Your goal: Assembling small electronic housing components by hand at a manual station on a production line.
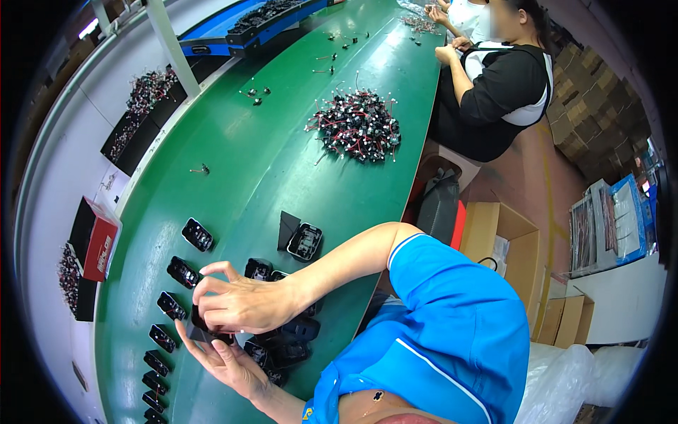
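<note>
My left hand (236,364) holds a black plastic housing (203,333) from below, its fingers along the sides. Over the housing's open side, my right hand (244,302) is closed, with its fingertips bent down at the casing. What those fingertips grip is hidden, though a small white tip shows beneath the hand. To the left a row of open black housings (171,306) with small parts and wires inside runs along the green table (233,191). More black housings (289,346) are heaped by my right forearm, and an open one (305,242) lies beyond it.
A pile of small wired parts (360,127) sits farther up the table, with several loose ones around it. Parts bins (127,141) line the left side; a blue tray (247,28) stands at the far end. A co-worker (494,92) sits at the right edge, near cardboard boxes (508,233).
</note>
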The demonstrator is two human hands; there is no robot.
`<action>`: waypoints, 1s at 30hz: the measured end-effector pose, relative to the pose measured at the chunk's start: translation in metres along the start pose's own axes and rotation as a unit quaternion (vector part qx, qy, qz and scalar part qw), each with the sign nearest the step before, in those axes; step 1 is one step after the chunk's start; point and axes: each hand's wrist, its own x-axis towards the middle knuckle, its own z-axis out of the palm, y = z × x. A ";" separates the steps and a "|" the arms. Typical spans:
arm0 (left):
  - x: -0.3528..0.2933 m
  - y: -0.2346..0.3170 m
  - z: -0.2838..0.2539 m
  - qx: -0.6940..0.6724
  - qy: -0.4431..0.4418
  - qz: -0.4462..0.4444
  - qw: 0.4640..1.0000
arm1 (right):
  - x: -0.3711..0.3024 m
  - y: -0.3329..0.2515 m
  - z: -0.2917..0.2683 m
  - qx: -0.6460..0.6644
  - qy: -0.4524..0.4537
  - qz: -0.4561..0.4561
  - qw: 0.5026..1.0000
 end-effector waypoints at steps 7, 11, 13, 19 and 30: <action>-0.008 -0.019 -0.033 -0.076 0.067 -0.023 0.995 | 0.009 -0.001 0.001 0.004 0.029 -0.004 1.000; -0.005 -0.022 -0.028 -0.214 0.040 -0.062 0.974 | 0.009 -0.001 -0.008 0.120 0.012 0.080 0.989; -0.006 -0.025 -0.027 -0.188 0.040 -0.036 0.981 | 0.007 -0.005 -0.009 0.109 -0.013 0.094 0.990; -0.013 0.004 -0.009 -0.051 0.061 0.014 0.997 | 0.011 -0.003 -0.006 0.042 -0.014 0.012 0.999; -0.009 -0.004 -0.019 -0.159 0.039 -0.056 0.985 | 0.014 -0.001 -0.014 0.083 -0.087 0.015 0.993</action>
